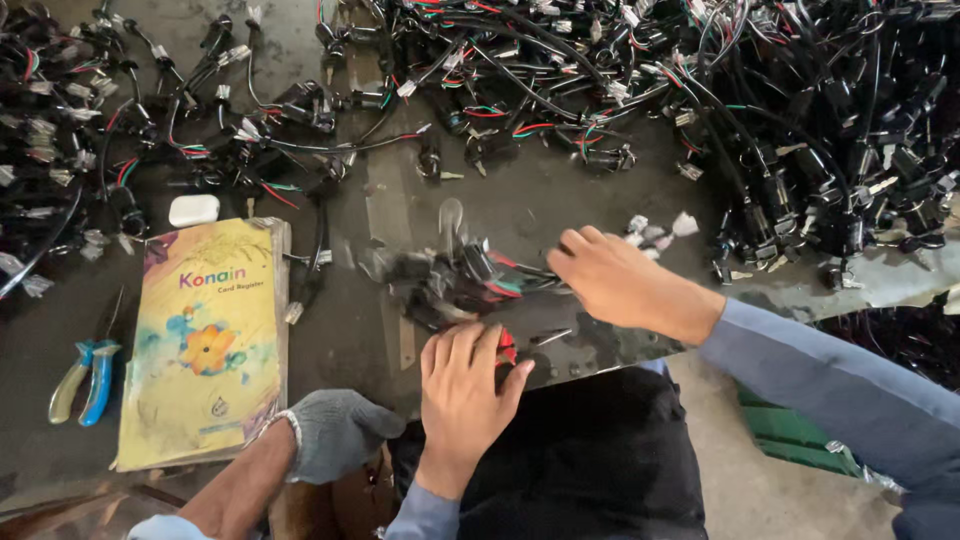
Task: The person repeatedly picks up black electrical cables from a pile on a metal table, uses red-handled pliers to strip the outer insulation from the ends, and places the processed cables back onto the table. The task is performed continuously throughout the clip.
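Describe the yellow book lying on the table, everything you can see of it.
The yellow book lies flat and closed, front cover up, at the table's near left edge. Its glossy cover looks worn and smudged, with an orange flower drawing in the middle and purple at the top left corner. A gloved hand rests by its lower right corner. Blue-handled pliers lie to its left, a small white case just above it.

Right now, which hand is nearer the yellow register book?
Left. The left hand sits at the table edge, right of the yellow register book; the right hand is farther right, past the wire bundle.
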